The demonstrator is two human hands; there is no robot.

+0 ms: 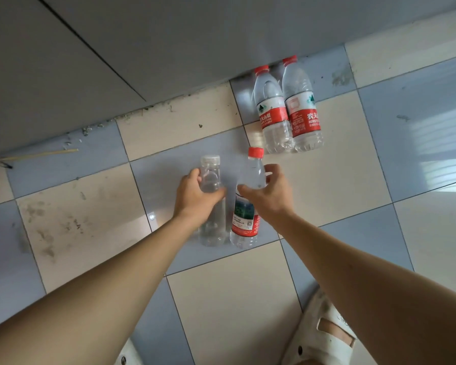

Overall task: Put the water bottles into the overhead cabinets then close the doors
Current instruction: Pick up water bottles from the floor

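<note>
Floor (221, 299) of checkered cream and blue-grey tiles, stained, grit along the grey cabinet base (116, 48). Four water bottles stand upright, caps up: unlabelled clear bottle (212, 227) gripped by left hand (195, 197), red-capped labelled bottle (245, 225) just beside it, right hand (269, 194) curled round its neck. Other two red-label bottles (274, 111) touching, against cabinet base. White sandal (324, 330) near bottom edge.
</note>
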